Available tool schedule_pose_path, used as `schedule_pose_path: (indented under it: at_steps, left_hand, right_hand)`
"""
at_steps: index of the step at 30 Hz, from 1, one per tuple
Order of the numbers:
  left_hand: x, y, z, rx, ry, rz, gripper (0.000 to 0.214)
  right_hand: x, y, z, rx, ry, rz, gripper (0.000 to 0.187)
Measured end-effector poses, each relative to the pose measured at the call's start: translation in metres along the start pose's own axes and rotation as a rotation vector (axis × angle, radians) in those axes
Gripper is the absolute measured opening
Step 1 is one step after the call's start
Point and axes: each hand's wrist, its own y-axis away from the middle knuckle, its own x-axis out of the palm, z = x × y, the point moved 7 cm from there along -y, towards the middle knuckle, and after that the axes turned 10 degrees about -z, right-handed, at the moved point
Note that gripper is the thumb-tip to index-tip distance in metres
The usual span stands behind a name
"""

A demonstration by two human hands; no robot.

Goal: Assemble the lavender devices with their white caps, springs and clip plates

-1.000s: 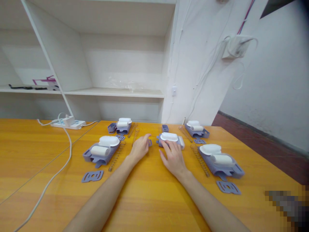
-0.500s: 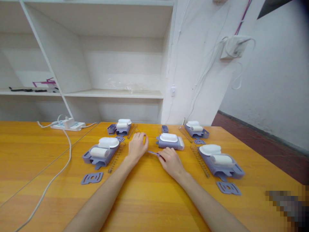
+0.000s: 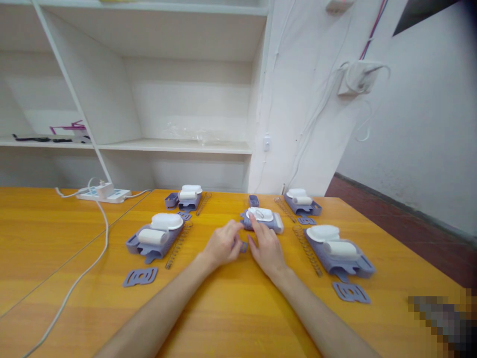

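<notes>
My left hand (image 3: 223, 243) is closed, its thumb and fingers pinching a small purple slotted plate (image 3: 243, 247) that shows only in part. Close on its right, my right hand (image 3: 266, 248) has its fingers apart and reaches forward. Its fingertips overlap the near side of a purple case (image 3: 274, 224) with a white oval piece (image 3: 265, 215) on top; I cannot tell if they touch it. A thin wire loop shows over the white piece. Behind that case stands a small purple end cap (image 3: 254, 201).
Similar purple cases with white rolls lie at left (image 3: 154, 237), right (image 3: 342, 249), back left (image 3: 188, 196) and back right (image 3: 301, 201). Coil springs (image 3: 179, 244) and slotted plates (image 3: 140, 277) lie near them. A power strip (image 3: 104, 193) with a white cable (image 3: 103, 253) is at left.
The plate was pinched edge-on in my right hand; now it is at my left fingers. My left hand moved right and nearer. My right fingers have spread and extended toward the middle case.
</notes>
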Motion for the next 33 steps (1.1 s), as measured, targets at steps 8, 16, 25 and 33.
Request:
schedule_pose_path:
  at_steps: [8, 16, 25, 33]
  left_hand:
    - [0.005, 0.005, -0.003, -0.102, -0.061, 0.098, 0.02]
    - [0.02, 0.012, 0.039, -0.236, -0.242, 0.225, 0.023]
    - [0.025, 0.012, 0.033, -0.291, -0.271, 0.336, 0.038]
    - [0.027, 0.013, 0.029, -0.442, -0.057, 0.224, 0.03]
  right_hand:
    - [-0.017, 0.003, -0.039, 0.4, -0.237, -0.279, 0.035]
    - [0.012, 0.015, -0.05, 0.818, -0.823, -0.172, 0.044]
    - [0.022, 0.018, -0.057, 0.966, -1.048, -0.088, 0.038]
    - [0.029, 0.018, -0.052, 0.962, -1.05, -0.019, 0.048]
